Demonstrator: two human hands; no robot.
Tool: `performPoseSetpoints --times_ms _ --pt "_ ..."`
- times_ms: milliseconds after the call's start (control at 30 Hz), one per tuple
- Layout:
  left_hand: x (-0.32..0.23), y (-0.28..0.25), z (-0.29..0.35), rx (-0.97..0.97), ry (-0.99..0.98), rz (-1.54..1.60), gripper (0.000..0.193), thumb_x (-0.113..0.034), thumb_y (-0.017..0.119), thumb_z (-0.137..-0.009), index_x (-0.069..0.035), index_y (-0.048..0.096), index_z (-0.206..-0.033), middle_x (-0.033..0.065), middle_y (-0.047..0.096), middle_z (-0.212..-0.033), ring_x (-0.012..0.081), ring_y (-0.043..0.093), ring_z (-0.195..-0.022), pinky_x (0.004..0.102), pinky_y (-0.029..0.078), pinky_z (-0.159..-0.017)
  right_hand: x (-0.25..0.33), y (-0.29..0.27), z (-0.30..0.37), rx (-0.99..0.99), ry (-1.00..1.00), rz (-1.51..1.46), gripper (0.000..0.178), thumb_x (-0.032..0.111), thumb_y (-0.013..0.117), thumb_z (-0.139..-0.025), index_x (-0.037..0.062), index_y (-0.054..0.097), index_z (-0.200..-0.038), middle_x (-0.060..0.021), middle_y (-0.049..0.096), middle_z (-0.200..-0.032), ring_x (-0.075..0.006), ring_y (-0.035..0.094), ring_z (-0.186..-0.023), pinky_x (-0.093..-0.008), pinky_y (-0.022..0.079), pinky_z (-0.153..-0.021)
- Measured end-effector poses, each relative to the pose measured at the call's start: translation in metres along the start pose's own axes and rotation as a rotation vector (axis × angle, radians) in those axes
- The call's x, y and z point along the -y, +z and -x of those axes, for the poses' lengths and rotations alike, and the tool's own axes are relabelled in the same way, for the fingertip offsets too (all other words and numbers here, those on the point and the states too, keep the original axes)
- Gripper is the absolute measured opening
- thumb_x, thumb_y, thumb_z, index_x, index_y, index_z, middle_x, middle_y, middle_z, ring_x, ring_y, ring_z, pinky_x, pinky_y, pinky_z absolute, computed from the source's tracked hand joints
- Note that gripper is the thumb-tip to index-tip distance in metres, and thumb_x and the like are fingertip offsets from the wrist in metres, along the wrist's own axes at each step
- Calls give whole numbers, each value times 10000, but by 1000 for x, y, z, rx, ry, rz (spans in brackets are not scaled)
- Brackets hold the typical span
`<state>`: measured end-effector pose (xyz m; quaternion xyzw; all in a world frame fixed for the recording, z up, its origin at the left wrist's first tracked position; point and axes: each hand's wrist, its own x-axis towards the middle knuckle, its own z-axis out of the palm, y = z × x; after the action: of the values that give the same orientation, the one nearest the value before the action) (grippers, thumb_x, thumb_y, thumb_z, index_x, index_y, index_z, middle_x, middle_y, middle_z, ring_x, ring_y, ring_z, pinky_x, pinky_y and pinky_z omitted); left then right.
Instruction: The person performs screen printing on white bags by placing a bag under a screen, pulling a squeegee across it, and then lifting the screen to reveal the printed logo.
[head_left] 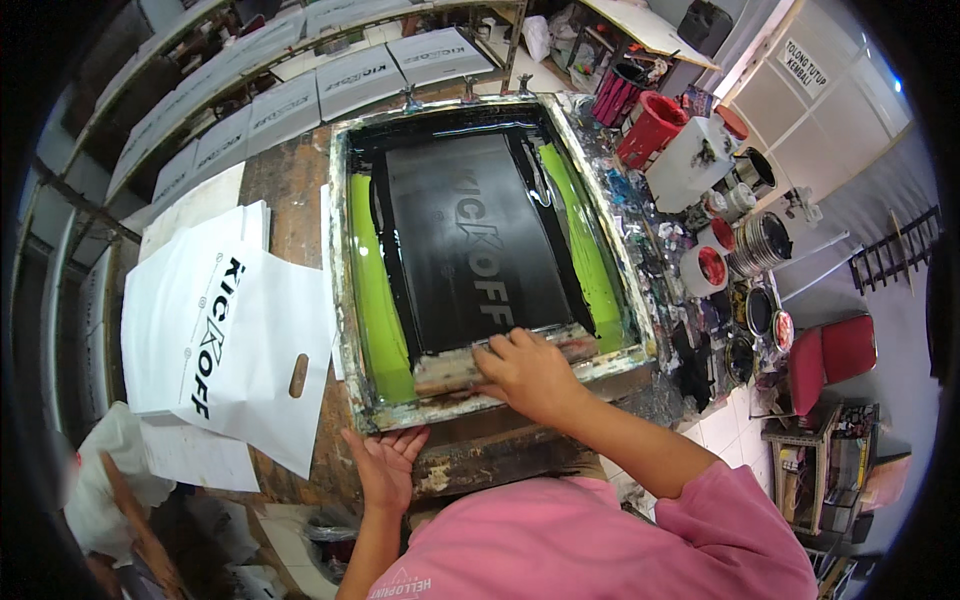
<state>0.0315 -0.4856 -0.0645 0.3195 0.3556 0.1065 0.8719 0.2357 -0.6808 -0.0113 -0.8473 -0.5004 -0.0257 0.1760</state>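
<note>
A screen-printing frame with a paint-crusted rim lies on the worktable. Its mesh bears a dark rectangle with lettering, black ink around it and green strips at both sides. My right hand is closed over a wooden-handled squeegee, which lies across the near end of the mesh. Palm up, my left hand is at the frame's near left corner, its fingers stretched out against the lower edge. What lies under the screen is hidden.
Left of the frame sits a stack of white printed bags. Racks behind hold more printed sheets. Ink tubs and a white jerrycan crowd the right side, near a red chair. Another person is at lower left.
</note>
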Motion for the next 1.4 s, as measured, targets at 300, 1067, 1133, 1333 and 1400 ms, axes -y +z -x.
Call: performPoseSetpoints --times_ms 300,1067,1133,1333,1400 --pt "4 -12 5 -1 -8 -33 997 -791 336 -1005 -16 190 -1615 268 425 -1560 411 526 -1385 598 464 -1138 -123 38 -172 -173 3 102 316 396 755 -888 127 662 -1025 -86 633 -1010 -320 639 -1005 -468 555 -787" --pt "-45 10 20 621 293 117 828 -778 423 -985 -79 598 -1393 220 666 -1379 413 622 -1299 599 417 -1168 32 -108 -10 -261 -20 189 380 446 719 -905 94 677 -1043 -121 605 -950 -318 626 -928 -535 450 -971" --pt "-75 40 24 767 353 153 872 -781 456 -973 -81 534 -1487 231 559 -1509 417 518 -1410 606 363 -1202 51 -141 -34 -409 16 264 368 413 742 -876 91 650 -1028 -106 590 -923 -301 600 -954 -519 398 -1001" --pt "-56 54 -26 246 764 -1320 945 -769 450 -973 -89 360 -1623 250 309 -1669 440 200 -1565 691 65 -1218 33 -200 -108 -646 -84 315 401 479 687 -899 80 700 -854 -111 653 -804 -292 624 -824 -482 392 -866" --pt "-38 46 -47 -205 806 -2014 980 -771 444 -967 -94 301 -1660 257 221 -1713 450 82 -1608 732 -64 -1214 37 -216 -127 -664 -92 315 458 500 669 -920 55 725 -827 -141 704 -800 -306 666 -800 -482 403 -852"
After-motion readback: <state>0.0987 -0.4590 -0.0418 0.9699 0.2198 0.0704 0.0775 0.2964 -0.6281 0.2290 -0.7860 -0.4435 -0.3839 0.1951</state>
